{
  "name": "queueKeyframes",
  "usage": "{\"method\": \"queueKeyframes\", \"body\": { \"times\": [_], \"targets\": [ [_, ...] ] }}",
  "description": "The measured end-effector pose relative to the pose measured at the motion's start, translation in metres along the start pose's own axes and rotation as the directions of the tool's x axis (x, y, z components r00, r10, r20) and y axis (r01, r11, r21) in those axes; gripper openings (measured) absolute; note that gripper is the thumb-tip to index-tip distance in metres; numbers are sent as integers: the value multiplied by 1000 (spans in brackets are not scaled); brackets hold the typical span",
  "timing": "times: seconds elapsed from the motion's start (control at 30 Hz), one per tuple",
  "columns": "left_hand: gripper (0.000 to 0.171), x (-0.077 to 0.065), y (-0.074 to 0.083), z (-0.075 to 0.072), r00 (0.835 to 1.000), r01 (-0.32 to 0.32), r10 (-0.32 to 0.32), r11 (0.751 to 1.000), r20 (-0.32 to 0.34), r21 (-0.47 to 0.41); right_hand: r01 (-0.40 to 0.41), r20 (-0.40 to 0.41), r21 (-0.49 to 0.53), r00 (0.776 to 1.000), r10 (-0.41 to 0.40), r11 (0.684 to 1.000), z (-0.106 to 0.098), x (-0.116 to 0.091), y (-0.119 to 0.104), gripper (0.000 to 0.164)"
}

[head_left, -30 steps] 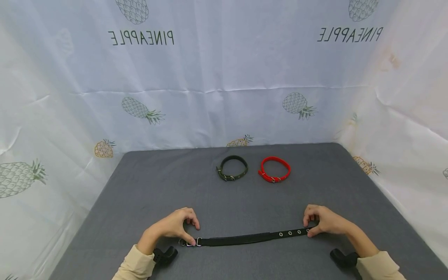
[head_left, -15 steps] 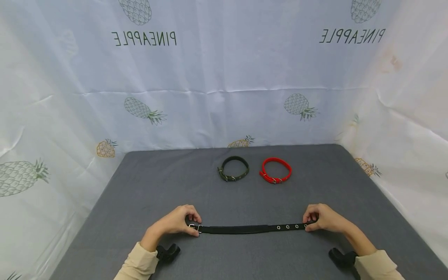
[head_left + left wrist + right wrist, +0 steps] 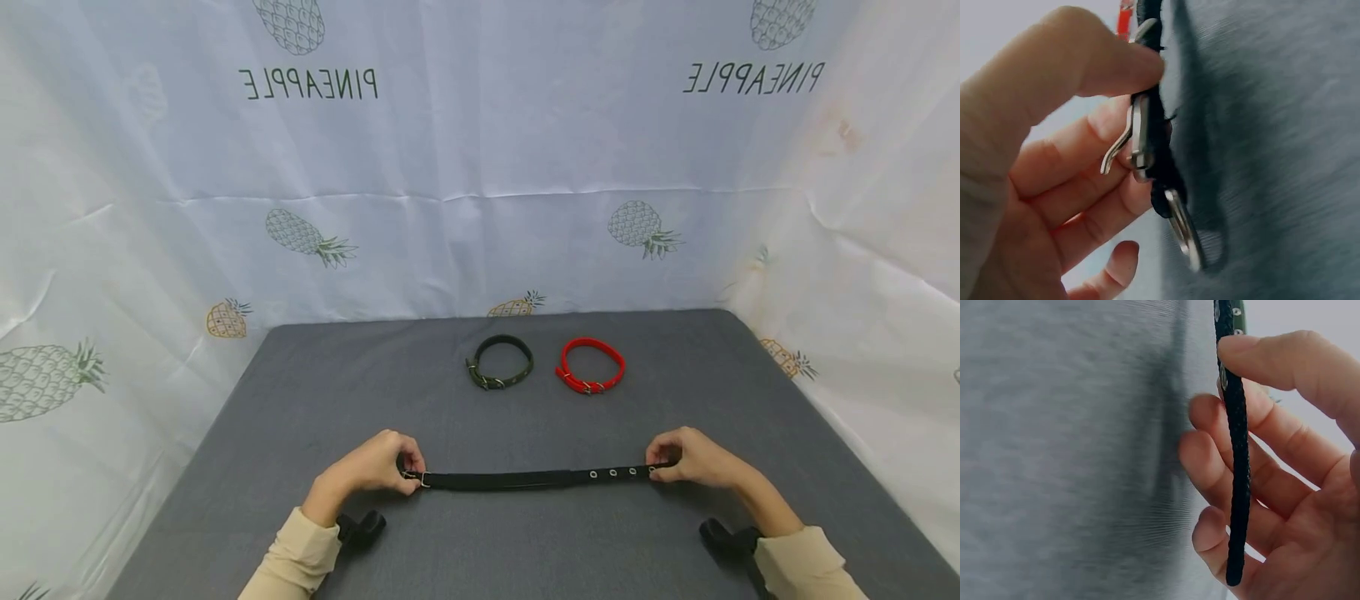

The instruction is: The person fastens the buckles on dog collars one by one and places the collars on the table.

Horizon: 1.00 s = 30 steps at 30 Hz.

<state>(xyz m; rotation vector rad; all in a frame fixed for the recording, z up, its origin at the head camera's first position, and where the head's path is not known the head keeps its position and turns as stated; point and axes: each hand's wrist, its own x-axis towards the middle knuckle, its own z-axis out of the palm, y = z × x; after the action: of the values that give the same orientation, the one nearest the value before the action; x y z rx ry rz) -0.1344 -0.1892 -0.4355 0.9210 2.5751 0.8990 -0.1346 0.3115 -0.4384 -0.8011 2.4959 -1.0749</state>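
Observation:
A black pet collar (image 3: 510,481) stretches straight between both hands, close over the grey table. My left hand (image 3: 380,462) pinches its buckle end between thumb and fingers. In the left wrist view, the metal buckle (image 3: 1140,131) with its loose prong and a D-ring (image 3: 1184,231) hang beside the fingers. My right hand (image 3: 693,458) pinches the other end, at the row of metal eyelets (image 3: 613,472). Past that pinch, the collar's tip (image 3: 1238,519) runs down across the curled fingers in the right wrist view.
Farther back on the grey table (image 3: 360,392) lie a dark green collar (image 3: 500,383) and a red collar (image 3: 590,386), each buckled into a ring. A white curtain (image 3: 450,125) printed with pineapples hangs behind and at both sides.
Both hands have gripped the black collar more fully and brought it up and away from the person, its line now straighter. The green and red collars stay in place.

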Motion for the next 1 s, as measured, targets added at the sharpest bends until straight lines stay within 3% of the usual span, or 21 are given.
{"method": "queueKeyframes", "body": {
  "times": [0.33,0.63,0.73,0.83,1.0],
  "targets": [
    [9,4,-5,-21,993,20,-26,998,-112,-53,-46,-50,22,998,47,999,-14,6,-11,18],
    [14,8,-6,-34,970,67,-83,995,-230,-77,35,-166,9,986,-33,999,-19,10,-14,16],
    [14,10,-2,-38,959,89,-104,994,-264,-70,15,-197,20,980,-11,1000,-20,12,-16,15],
    [15,12,2,-41,944,100,-116,993,-308,-66,-55,-254,12,966,56,998,-20,16,-20,11],
    [18,17,7,-45,920,93,-117,992,-374,-80,-154,-373,-20,918,136,988,-19,24,-26,11]
  ]
}}
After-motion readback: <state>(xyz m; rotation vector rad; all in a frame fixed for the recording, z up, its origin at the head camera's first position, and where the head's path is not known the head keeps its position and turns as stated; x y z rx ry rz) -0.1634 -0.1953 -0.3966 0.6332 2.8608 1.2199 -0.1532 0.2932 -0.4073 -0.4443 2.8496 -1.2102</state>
